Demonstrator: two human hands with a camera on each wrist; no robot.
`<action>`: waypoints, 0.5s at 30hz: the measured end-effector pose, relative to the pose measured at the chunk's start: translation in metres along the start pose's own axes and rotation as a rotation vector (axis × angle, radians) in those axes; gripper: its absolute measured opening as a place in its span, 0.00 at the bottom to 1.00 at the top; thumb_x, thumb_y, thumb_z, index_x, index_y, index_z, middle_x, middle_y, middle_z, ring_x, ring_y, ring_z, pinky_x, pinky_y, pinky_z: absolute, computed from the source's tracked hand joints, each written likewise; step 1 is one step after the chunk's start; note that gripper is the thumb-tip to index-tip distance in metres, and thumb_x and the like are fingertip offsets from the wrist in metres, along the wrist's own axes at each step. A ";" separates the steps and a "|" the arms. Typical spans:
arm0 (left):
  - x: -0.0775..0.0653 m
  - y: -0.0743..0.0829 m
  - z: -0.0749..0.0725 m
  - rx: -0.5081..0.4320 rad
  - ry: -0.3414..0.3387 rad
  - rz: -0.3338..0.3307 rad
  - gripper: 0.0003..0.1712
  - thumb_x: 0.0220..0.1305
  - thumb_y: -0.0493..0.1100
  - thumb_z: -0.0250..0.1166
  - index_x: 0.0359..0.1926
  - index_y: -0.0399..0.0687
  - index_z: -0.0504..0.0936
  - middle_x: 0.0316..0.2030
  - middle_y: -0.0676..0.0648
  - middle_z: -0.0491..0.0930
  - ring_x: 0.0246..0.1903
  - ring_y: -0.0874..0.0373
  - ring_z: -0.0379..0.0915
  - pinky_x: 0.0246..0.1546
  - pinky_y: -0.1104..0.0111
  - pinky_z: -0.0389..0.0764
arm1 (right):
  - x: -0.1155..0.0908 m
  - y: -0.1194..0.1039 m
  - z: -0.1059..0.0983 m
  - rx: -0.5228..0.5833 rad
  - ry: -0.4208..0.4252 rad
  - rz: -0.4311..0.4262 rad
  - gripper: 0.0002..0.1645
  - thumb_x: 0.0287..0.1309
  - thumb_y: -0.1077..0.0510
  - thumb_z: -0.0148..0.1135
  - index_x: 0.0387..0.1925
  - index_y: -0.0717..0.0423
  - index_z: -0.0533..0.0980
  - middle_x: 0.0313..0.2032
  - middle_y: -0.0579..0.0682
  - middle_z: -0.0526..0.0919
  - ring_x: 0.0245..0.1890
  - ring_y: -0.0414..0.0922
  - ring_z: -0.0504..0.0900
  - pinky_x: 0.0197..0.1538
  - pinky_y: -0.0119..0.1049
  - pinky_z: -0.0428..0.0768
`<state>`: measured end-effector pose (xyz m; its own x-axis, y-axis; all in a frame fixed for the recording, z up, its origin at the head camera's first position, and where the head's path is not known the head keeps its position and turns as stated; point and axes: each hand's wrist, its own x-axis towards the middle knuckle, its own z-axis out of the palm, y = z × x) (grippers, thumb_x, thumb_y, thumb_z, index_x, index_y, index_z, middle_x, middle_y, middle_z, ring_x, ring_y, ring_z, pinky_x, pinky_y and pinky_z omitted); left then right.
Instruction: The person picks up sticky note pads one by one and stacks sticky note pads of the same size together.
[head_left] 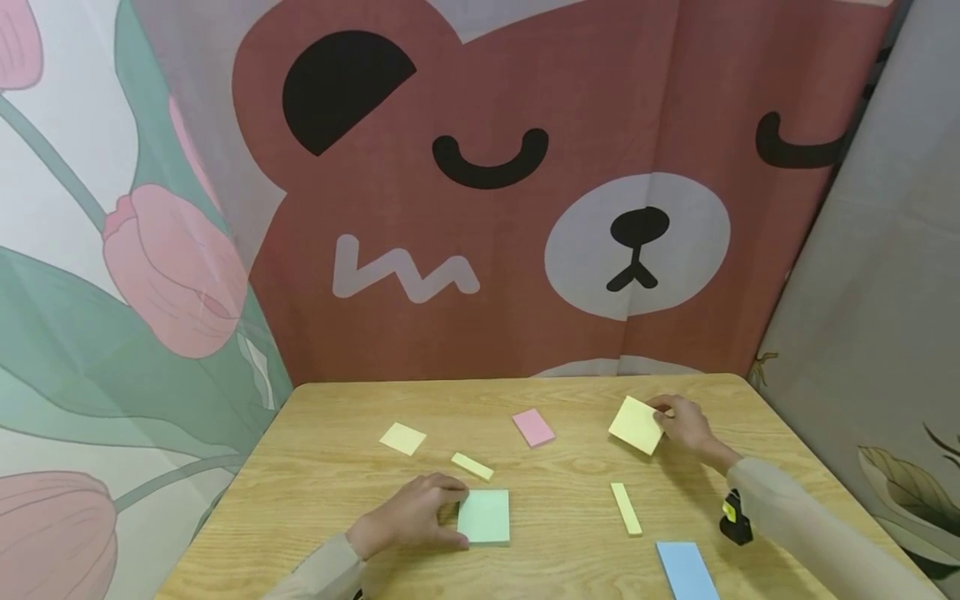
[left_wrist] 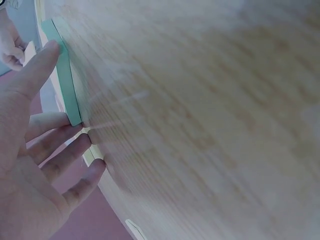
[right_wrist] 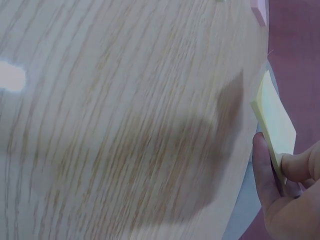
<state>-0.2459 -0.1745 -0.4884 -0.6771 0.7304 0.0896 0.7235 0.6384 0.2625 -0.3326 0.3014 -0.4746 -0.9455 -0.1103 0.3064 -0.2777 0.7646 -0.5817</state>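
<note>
A square green sticky note pad [head_left: 483,517] lies on the wooden table. My left hand [head_left: 416,514] holds it by its left side, thumb at the near corner and fingers at the far one; in the left wrist view the thumb rests against the green pad's edge [left_wrist: 66,82]. At the back right, my right hand [head_left: 686,425] pinches a square yellow sticky note pad [head_left: 636,425] by its right corner. The right wrist view has this yellow pad [right_wrist: 277,122] tilted and raised off the table, between thumb and fingers, its shadow falling on the wood.
A pale yellow square pad [head_left: 403,438] and a pink pad [head_left: 533,427] lie toward the back. One narrow yellow strip pad [head_left: 472,467] is behind the green pad, another strip [head_left: 626,509] to its right. A blue pad [head_left: 686,571] lies at the front right. Printed curtains [head_left: 525,333] stand behind the table.
</note>
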 end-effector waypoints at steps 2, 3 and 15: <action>0.000 0.000 0.000 -0.005 0.001 -0.004 0.44 0.57 0.67 0.67 0.61 0.38 0.77 0.60 0.45 0.75 0.60 0.48 0.70 0.59 0.52 0.74 | -0.001 -0.002 0.001 0.035 -0.012 0.004 0.15 0.65 0.72 0.54 0.51 0.77 0.75 0.42 0.69 0.80 0.35 0.58 0.84 0.27 0.41 0.82; 0.000 0.001 0.000 -0.007 0.002 -0.005 0.44 0.57 0.68 0.67 0.61 0.38 0.77 0.60 0.45 0.75 0.60 0.48 0.71 0.59 0.51 0.74 | -0.001 -0.004 0.001 0.051 -0.018 0.006 0.15 0.65 0.72 0.54 0.51 0.77 0.75 0.42 0.69 0.79 0.35 0.57 0.84 0.27 0.40 0.83; -0.001 0.000 -0.002 -0.005 0.023 0.011 0.44 0.57 0.68 0.67 0.60 0.37 0.78 0.59 0.44 0.77 0.58 0.49 0.72 0.57 0.51 0.75 | -0.004 -0.022 0.011 0.202 -0.073 -0.004 0.15 0.65 0.75 0.53 0.52 0.79 0.73 0.42 0.69 0.77 0.24 0.48 0.82 0.26 0.42 0.84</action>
<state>-0.2453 -0.1754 -0.4866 -0.6723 0.7313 0.1147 0.7301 0.6294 0.2661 -0.3245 0.2782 -0.4710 -0.9519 -0.1644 0.2586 -0.3035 0.6218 -0.7219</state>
